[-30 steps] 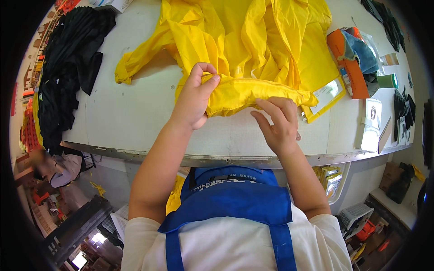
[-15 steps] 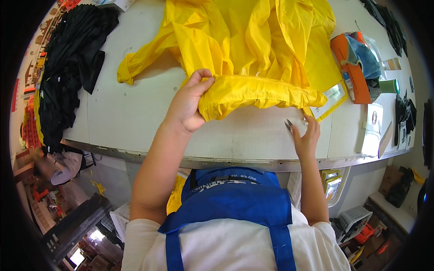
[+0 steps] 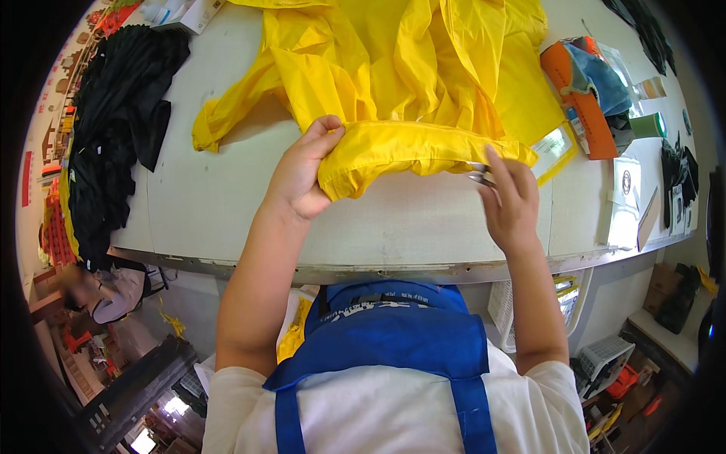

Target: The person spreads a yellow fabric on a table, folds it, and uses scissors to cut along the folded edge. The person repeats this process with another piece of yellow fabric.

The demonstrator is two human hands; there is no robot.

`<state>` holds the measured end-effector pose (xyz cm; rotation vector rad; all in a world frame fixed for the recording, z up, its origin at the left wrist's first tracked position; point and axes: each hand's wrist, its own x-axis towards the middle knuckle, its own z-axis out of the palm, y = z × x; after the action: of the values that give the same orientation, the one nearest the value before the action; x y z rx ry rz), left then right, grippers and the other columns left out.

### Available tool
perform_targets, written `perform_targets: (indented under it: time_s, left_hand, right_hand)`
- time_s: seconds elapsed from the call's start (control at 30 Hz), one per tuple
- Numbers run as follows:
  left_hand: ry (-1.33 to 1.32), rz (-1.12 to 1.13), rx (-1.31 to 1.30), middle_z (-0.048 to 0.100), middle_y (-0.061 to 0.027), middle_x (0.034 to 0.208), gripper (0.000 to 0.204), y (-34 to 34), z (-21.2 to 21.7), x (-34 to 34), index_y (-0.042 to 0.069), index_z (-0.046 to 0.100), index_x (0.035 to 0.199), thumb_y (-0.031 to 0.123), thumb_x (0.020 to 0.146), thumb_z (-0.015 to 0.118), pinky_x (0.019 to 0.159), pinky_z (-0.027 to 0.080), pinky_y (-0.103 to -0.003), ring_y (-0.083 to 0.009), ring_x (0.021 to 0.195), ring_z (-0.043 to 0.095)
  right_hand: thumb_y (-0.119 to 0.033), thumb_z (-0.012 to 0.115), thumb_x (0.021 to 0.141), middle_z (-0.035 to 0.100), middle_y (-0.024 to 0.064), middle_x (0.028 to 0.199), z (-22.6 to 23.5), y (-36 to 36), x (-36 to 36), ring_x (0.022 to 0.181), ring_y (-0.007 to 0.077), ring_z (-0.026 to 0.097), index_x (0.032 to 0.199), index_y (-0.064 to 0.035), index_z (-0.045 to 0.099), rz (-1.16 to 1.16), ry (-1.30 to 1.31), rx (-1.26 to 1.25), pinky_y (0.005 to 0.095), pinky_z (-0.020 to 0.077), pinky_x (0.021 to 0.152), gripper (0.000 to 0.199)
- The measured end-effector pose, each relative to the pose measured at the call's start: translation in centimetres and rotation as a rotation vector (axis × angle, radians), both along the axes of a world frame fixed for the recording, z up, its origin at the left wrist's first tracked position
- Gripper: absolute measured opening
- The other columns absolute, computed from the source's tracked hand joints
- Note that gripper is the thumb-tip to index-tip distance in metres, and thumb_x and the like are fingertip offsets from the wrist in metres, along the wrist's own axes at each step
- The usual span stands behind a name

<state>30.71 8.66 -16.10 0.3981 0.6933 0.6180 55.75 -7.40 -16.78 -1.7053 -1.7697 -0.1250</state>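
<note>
From where I stand by the head view, I see a yellow jacket (image 3: 408,68) spread on the white table (image 3: 204,204), its gathered hem (image 3: 404,147) toward the person. The left hand (image 3: 311,163) pinches the left end of the hem between thumb and fingers. The right hand (image 3: 514,200) is curled around small metal snips (image 3: 480,175), near the hem's right part. It is blurry, so I can't tell if the blades touch the cloth.

The hem is held out long and the jacket lies loose, not folded. I think work on this edge is partway along, but I can't tell which bits are done or left. Left of the jacket is a pile of black clothes (image 3: 117,113).

Right of the jacket, a flat yellow bag has a pale label (image 3: 553,148), too small to read. Beyond that, an orange box (image 3: 594,125) has small print, and a white card (image 3: 624,216) has a round dark mark. Below the jacket, the blue apron (image 3: 386,333) has white letters, bent and upside down.
</note>
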Motion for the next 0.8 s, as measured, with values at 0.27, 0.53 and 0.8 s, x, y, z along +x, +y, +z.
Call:
perform_targets:
  time_s: [0.27,0.53,0.8]
  left_hand:
    - [0.013,0.026,0.003,0.059,-0.0082,0.104,0.01,-0.4,0.2,0.0,0.011,0.048,0.105,0.011,0.096,0.051,0.08,0.055,-0.035,-0.0207,0.095,0.063]
    - [0.048,0.014,-0.013,0.059,-0.0076,0.104,0.01,-0.6,0.7,0.0,0.011,0.048,0.106,0.012,0.097,0.051,0.079,0.055,-0.035,-0.0199,0.094,0.063]
    - [-0.019,-0.033,-0.017,0.059,-0.0088,0.108,0.011,-0.3,-0.1,-0.4,0.01,0.048,0.109,0.009,0.098,0.048,0.084,0.054,-0.034,-0.0211,0.099,0.063]
  right_hand:
    - [-0.014,0.078,0.066,0.055,-0.0005,0.088,1.7,4.0,-1.0,0.075,0.0173,0.054,0.117,-0.0123,0.066,0.289,-0.066,0.093,0.0316,0.0399,0.066,0.053]
    - [-0.015,0.075,0.069,0.055,-0.0009,0.087,1.8,4.6,-1.0,0.075,0.017,0.053,0.117,-0.0138,0.066,0.35,-0.052,0.055,0.0315,0.04,0.065,0.049]
    - [-0.012,0.074,0.07,0.057,0.0004,0.087,1.6,4.8,-0.7,0.077,0.0183,0.055,0.114,-0.013,0.068,0.393,-0.042,0.033,0.0315,0.0411,0.066,0.044]
